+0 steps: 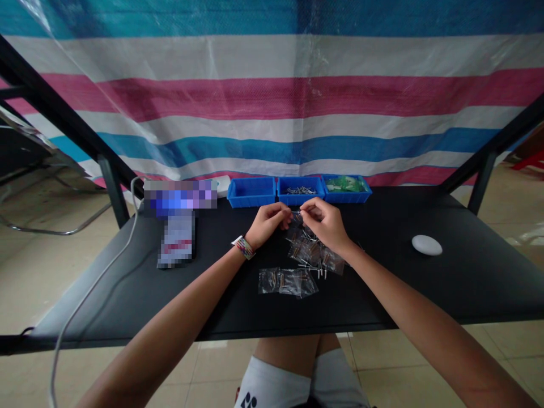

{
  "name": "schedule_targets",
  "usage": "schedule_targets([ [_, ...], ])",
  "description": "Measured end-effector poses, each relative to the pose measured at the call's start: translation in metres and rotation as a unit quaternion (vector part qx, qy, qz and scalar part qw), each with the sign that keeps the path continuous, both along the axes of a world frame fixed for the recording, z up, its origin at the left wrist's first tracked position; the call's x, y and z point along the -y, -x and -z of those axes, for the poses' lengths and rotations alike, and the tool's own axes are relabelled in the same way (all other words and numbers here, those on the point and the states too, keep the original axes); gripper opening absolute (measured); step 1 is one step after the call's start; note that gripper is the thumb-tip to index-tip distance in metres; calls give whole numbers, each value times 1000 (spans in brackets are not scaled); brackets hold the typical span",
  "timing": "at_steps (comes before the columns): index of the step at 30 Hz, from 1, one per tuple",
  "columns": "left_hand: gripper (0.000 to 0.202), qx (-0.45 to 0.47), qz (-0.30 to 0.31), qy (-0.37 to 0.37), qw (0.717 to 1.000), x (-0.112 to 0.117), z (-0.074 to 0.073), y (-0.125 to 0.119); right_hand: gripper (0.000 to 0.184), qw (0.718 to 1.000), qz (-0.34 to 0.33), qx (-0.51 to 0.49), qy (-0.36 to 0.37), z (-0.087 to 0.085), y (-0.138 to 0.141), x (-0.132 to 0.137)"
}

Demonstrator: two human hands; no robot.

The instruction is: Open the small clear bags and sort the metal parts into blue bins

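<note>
My left hand [267,222] and my right hand [323,222] meet above the black table [425,289], both pinched on a small clear plastic bag [296,216] held between their fingertips. A woven band is on my left wrist. Under my right hand lies a pile of clear bags holding small metal parts [315,253]. One more such bag [288,281] lies flat closer to me. Behind my hands stand three blue bins: an empty one [251,192], one with metal parts [300,190], one with green pieces [346,187].
A blurred-out box [181,196] and a blurred flat item [177,240] lie at the left. A white cable [91,289] runs off the table's left side. A white oval object [426,245] rests at the right. A striped tarp hangs behind.
</note>
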State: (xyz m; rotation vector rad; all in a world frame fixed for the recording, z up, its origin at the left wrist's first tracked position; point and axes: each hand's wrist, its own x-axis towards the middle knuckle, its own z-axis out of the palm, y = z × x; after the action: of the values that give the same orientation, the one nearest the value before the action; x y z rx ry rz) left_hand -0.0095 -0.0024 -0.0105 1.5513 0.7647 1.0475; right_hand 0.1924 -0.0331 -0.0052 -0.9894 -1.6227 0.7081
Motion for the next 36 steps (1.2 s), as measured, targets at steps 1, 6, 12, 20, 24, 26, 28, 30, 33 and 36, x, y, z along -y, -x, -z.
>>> schedule_targets([
  [1,43,-3,-3,-1,1000,0,0,0,10,1000,3,1,-4,-1,0,0],
  [6,52,-23,-7,0,1000,-1,-1,-1,7,1000,11,4,-21,-3,1,2],
  [12,57,-14,-16,33,999,-2,2,0,6,997,53,8,-55,-4,-1,1],
  [20,52,-12,-10,44,999,-5,6,0,11,966,208,15,-155,-22,-33,-22],
  [24,51,-15,-9,43,999,-5,5,0,13,957,249,8,-146,-25,-42,-45],
  [26,51,-17,-9,44,999,-5,5,0,12,964,229,46,-130,-23,-40,-56],
  [28,51,-22,-11,44,999,-5,5,1,10,970,199,99,-97,-19,-37,-63],
  [30,51,-27,-15,44,999,-5,5,2,12,969,203,117,-81,-16,-36,-67],
  [33,50,-28,-13,45,999,-5,5,2,17,974,186,106,-69,-16,-43,-62],
  [36,51,-24,-10,47,999,-5,5,1,15,988,98,116,-28,-16,-56,-51],
])
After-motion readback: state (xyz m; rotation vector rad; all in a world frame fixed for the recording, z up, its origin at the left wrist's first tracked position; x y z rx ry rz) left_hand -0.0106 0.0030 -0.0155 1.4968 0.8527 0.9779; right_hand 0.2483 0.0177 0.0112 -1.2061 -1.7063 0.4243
